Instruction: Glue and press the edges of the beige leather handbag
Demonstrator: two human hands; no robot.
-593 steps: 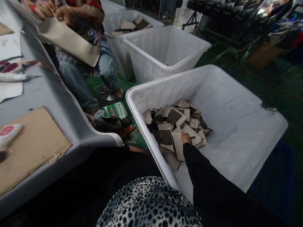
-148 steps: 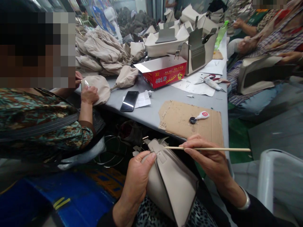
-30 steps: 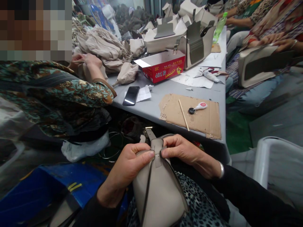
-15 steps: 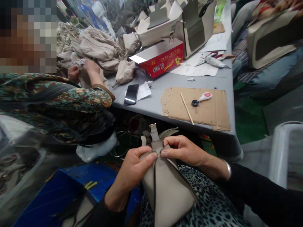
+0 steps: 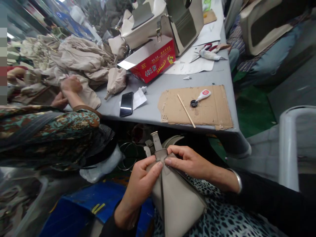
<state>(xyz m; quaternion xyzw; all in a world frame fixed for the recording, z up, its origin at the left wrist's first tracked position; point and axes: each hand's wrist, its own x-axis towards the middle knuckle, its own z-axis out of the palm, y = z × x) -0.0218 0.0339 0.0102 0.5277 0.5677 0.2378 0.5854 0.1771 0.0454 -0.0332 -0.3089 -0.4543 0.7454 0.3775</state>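
A beige handbag (image 5: 181, 200) with dark edging rests on my lap, its narrow side turned up toward me. My left hand (image 5: 144, 179) pinches the bag's upper edge left of the strap tab, thumb on top. On the other side of the tab, my right hand (image 5: 189, 163) grips the same edge between thumb and fingers. Both thumbs nearly meet at the tab's base. Beyond them a short strap with a metal buckle end (image 5: 156, 140) sticks up. The fingers under the edge are partly hidden.
On the grey table (image 5: 153, 110) lie a cardboard sheet (image 5: 170, 105) with a stick (image 5: 186, 111) and a small glue bottle (image 5: 204, 95), a phone (image 5: 126, 104), a red box (image 5: 159, 61) and pliers (image 5: 209, 54). A co-worker's hand (image 5: 71, 85) handles cloth at left. A blue bin (image 5: 81, 204) stands below.
The view has turned so the table things sit further left. Both my hands keep their hold on the handbag with little movement. The co-worker's hands have shifted on the cloth.
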